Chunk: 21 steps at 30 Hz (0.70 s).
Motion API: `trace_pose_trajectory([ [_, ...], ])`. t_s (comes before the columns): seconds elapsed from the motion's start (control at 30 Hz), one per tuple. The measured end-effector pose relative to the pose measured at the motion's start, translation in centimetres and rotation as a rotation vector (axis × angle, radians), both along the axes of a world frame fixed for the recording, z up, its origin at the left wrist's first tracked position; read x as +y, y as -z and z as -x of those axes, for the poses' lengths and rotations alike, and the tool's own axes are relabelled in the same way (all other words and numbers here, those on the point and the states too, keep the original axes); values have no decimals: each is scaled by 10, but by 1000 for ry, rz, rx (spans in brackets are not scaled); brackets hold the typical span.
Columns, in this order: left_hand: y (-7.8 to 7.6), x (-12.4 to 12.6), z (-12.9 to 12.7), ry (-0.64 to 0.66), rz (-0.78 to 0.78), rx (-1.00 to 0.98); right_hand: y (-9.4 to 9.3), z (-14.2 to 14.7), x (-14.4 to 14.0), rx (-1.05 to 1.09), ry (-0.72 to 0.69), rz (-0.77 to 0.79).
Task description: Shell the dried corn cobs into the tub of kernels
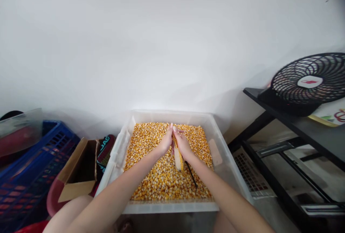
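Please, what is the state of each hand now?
Left hand: closed on the corn cob.
Right hand: also closed on the corn cob.

Left hand point(165, 142) and right hand point(183, 146) hold a partly bare corncob point(178, 159) over loose kernels point(166, 185) in a tub point(170, 208).

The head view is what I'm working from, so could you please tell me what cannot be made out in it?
All in the head view:
Cob: its far end, hidden by the left hand and right hand.
Stick: too small and dark to tell what it is.
Fan: its right side, cut off by the right edge.
Crate: its left part, cut off by the left edge.
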State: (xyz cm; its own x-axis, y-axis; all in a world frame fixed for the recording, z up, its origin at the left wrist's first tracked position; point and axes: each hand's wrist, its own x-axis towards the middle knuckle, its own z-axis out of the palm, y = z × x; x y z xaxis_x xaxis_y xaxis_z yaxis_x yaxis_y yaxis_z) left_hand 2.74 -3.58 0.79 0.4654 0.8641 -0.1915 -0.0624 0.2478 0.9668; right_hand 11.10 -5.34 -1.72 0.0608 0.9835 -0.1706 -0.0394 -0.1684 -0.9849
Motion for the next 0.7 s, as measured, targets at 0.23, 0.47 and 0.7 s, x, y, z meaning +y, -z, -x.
trace_pose_trajectory([
  [0.23,-2,-2,-2,9,33,-74,2,-3,3,68,40,59],
  [0.47,1,0,-1,-21,16,-17,0,-2,3,110,-16,96],
  [0.7,7,1,-2,-148,78,-163,1,-1,4,221,-21,124],
])
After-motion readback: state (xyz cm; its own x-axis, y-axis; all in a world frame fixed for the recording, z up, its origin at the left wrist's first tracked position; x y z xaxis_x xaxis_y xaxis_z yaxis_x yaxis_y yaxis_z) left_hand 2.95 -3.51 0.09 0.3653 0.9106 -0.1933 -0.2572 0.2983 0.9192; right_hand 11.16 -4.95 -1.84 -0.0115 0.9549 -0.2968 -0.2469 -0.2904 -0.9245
